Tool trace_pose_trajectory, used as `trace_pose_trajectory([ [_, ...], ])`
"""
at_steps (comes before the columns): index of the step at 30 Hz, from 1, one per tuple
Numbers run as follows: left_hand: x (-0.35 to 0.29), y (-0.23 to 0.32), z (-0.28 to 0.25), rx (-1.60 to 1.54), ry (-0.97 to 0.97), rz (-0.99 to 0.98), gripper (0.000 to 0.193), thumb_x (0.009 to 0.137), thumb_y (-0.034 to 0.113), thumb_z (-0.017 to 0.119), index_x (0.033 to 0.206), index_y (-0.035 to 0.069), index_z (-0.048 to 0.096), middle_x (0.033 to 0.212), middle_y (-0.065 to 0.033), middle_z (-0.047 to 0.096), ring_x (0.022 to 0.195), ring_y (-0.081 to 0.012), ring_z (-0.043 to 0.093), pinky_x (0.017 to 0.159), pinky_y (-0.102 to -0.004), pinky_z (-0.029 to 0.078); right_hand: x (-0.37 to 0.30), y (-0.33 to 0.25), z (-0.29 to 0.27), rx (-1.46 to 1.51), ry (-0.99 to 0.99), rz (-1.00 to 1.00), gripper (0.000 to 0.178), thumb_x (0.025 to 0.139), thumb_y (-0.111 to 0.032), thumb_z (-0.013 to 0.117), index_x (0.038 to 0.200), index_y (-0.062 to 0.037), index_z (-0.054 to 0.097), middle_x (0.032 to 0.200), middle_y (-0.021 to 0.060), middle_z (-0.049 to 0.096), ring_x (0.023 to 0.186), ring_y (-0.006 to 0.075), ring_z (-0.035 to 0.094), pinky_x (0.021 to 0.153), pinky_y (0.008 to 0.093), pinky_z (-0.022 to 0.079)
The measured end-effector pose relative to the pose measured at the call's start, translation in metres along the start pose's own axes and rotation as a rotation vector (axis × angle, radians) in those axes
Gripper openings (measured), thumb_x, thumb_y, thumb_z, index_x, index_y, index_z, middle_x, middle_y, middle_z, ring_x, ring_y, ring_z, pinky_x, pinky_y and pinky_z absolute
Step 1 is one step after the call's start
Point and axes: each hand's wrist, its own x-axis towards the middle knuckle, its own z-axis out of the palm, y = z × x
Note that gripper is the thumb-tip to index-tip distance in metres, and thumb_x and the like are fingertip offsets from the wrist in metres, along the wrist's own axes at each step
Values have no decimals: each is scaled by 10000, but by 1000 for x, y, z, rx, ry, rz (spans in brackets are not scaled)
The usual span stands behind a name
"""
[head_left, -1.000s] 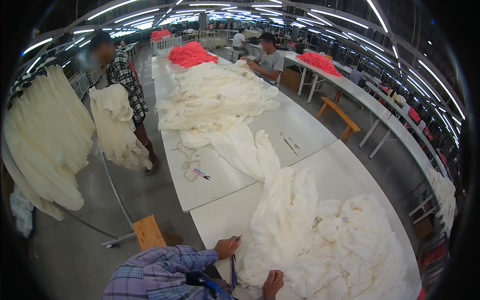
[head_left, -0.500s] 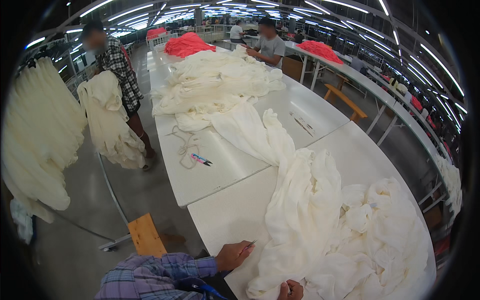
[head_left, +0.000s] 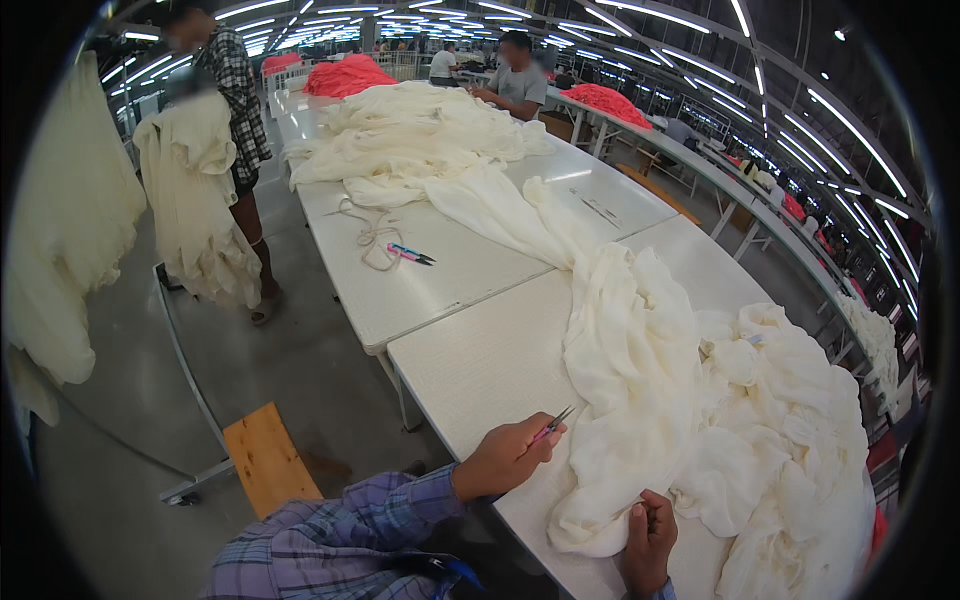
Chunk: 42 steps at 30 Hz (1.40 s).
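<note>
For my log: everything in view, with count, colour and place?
Table: one, sectioned, white, centre
Side tables: row, white, right
Cloth: heaps, uncountable, cream, near and far on table
Piles: at least two, coral, far table end and side tables
Cord: one, beige, on table
Loose snips: one, pink and blue, beside cord
Hanging cloth: several, cream, left edge
Wooden seats: two, orange, lower left and right
People: at least three, check, grey and white tops, left and back
Lights: many, white, overhead
Held snips: one, pink handle, in left hand
Sleeves: two, purplish check, lower edge
Left hand: one, bare, around held snips
Right hand: one, bare, closed at near cloth's edge
</note>
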Motion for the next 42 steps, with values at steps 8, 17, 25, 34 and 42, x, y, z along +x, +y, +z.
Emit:
trace_pose_trajectory([
  [8, -2, -7, -5, -31, -10, 48, 255, 1040, 216, 499, 1225, 54, 565, 774, 13, 585, 658, -62, 496, 627, -236, 443, 3, 2, 4, -201, -12, -320, 283, 971, -87, 598, 1221, 46, 611, 838, 59, 620, 745, 119, 542, 703, 271, 463],
  [17, 6, -9, -1, -386, -95, -14, 240, 996, 143, 552, 1211, 39, 575, 874, -12, 644, 651, -45, 536, 580, -207, 447, 22, -2, 17, -138, 146, -327, 286, 981, -150, 617, 1228, -6, 627, 896, 68, 658, 826, 131, 600, 769, 283, 491],
  [25, 0, -3, 3, -551, -7, -67, 198, 971, 174, 634, 1106, 31, 623, 784, -5, 615, 545, -39, 465, 477, -199, 361, 46, -3, 53, 173, 55, -226, 316, 1042, -161, 546, 1326, -25, 563, 908, -44, 589, 781, 21, 472, 716, 174, 399],
  [34, -7, 12, 19, -500, -23, -61, 277, 978, 268, 656, 1072, 8, 649, 753, 12, 622, 519, -20, 441, 470, -187, 345, 27, -16, 45, 250, -43, -267, 327, 1065, -128, 456, 1370, -22, 503, 1027, -1, 637, 788, 21, 470, 726, 183, 404],
  [42, -23, 17, 13, -230, -254, 60, 310, 896, 243, 767, 1072, -2, 694, 853, -16, 672, 744, -47, 567, 673, -213, 484, 30, -11, 42, 256, 38, -259, 318, 1067, -125, 452, 1359, -7, 499, 1046, 22, 647, 890, 37, 531, 798, 204, 446],
])
